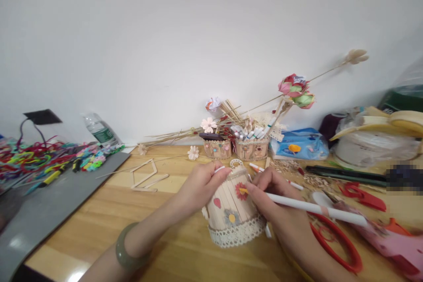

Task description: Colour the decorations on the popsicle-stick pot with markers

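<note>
A small craft pot (231,211) made of wooden sticks is tilted over the table, with white lace trim (236,234) around its wider lower end. Painted on its side are a red flower (241,191), a grey flower (231,218) and a red heart shape. My left hand (206,183) grips the pot near its top left; a small white piece shows between thumb and finger, its kind unclear. Between the fingers of my right hand (274,198) is a white marker (313,208), its orange tip touching the red flower's centre.
Red-handled scissors (340,246) and a pink glue gun (380,240) lie at right. Decorated stick holders (251,149) with markers and a blue tissue pack (299,144) stand by the wall. Joined sticks (145,175) lie left. Colourful yarn (49,156) covers the grey surface.
</note>
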`<state>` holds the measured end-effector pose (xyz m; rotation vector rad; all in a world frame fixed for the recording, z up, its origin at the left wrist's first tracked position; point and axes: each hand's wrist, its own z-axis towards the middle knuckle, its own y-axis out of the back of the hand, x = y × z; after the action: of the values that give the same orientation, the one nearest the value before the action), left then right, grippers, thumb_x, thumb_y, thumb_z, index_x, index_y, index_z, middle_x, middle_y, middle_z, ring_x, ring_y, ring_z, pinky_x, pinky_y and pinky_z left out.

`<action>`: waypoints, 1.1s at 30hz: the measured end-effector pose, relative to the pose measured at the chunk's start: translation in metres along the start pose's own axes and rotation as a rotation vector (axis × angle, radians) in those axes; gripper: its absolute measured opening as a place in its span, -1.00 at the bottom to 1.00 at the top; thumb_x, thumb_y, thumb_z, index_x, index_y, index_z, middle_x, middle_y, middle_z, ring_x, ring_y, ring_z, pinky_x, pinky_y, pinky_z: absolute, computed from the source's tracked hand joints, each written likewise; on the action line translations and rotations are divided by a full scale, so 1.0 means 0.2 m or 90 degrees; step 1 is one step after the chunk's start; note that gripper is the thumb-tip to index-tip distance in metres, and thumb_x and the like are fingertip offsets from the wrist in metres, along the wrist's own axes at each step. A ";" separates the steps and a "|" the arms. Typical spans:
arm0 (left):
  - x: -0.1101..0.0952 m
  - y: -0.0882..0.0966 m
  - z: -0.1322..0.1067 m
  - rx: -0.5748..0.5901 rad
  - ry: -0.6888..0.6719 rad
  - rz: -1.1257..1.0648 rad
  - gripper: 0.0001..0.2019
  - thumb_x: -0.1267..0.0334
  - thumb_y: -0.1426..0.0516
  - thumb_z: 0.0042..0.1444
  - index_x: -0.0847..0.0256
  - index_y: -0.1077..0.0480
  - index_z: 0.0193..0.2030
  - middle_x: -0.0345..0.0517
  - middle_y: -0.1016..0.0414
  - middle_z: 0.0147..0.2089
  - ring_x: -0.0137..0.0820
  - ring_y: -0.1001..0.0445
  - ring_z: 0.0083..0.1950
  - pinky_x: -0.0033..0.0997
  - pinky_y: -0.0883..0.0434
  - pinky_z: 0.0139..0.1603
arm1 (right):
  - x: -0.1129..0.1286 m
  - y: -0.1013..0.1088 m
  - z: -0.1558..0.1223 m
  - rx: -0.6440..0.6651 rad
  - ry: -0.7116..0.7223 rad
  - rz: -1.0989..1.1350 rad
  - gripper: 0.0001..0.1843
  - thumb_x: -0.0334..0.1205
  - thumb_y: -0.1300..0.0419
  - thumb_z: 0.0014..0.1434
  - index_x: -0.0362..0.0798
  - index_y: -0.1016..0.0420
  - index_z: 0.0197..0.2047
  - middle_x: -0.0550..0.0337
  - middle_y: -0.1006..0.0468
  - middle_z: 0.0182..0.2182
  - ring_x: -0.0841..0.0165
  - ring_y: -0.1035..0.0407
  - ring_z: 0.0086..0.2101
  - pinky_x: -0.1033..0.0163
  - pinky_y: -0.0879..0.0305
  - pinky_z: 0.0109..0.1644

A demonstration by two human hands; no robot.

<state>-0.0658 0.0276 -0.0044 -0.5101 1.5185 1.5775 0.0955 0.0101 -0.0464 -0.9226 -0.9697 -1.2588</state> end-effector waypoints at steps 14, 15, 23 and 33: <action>0.00 0.01 0.00 -0.001 0.004 0.011 -0.67 0.11 0.07 0.13 0.19 -0.05 -0.59 -0.35 -0.04 -0.60 -0.52 -0.06 -0.54 -0.52 -0.06 -0.54 | 0.01 0.01 0.00 0.000 0.008 -0.023 -0.70 -0.16 -0.14 0.10 -0.01 -0.12 -0.56 0.37 -0.18 -0.63 0.47 -0.04 -0.58 0.33 0.02 -0.55; 0.00 0.01 0.00 0.000 0.004 0.011 -0.67 0.11 0.07 0.14 0.19 -0.05 -0.59 -0.34 -0.05 -0.60 -0.52 -0.06 -0.54 -0.52 -0.06 -0.53 | 0.02 0.01 0.00 0.002 0.007 -0.023 -0.70 -0.17 -0.15 0.10 -0.01 -0.12 -0.56 0.36 -0.19 -0.63 0.47 -0.04 -0.58 0.33 0.02 -0.55; 0.00 0.01 -0.01 0.002 0.009 0.004 -0.67 0.10 0.07 0.13 0.18 -0.07 -0.59 -0.34 -0.05 -0.60 -0.51 -0.07 -0.54 -0.52 -0.07 -0.53 | 0.02 0.00 -0.01 -0.010 0.000 -0.015 -0.68 -0.18 -0.16 0.09 0.00 -0.10 -0.58 0.37 -0.18 -0.66 0.46 -0.03 -0.60 0.32 0.04 -0.56; -0.01 0.01 0.00 0.007 0.012 -0.005 -0.68 0.11 0.08 0.13 0.18 -0.06 -0.59 -0.36 0.00 -0.61 -0.51 -0.04 -0.55 -0.52 -0.05 -0.54 | 0.02 0.00 0.00 -0.016 -0.006 0.012 -0.69 -0.20 -0.15 0.11 0.00 -0.10 -0.56 0.41 -0.18 -0.70 0.49 -0.03 -0.64 0.35 0.03 -0.59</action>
<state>-0.0661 0.0264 -0.0022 -0.5260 1.5374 1.5613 0.0955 0.0088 -0.0436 -0.9571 -0.9522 -1.2542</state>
